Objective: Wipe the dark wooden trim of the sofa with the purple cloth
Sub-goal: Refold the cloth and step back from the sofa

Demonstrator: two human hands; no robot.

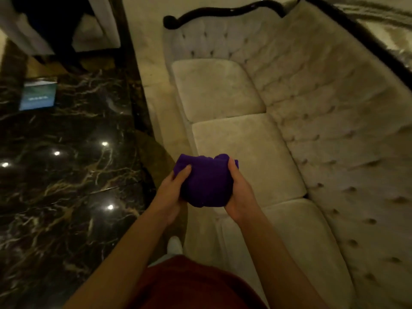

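Note:
A bunched purple cloth [204,180] is held between both hands above the front edge of the sofa's middle seat cushion. My left hand [170,195] grips its left side with the thumb on top. On the cloth's right side, my right hand [239,192] grips with the thumb over the upper edge. The cream tufted sofa [312,130] runs from upper middle to lower right. Its dark wooden trim [223,13] curves along the top of the far armrest and continues down the top of the backrest at the upper right, well away from both hands.
A glossy dark marble floor [66,175] with light veins fills the left. A blue-green booklet [38,94] lies on it at upper left. A white cabinet or chair base [98,30] stands at the top left. My white shoe [175,244] is by the sofa's front.

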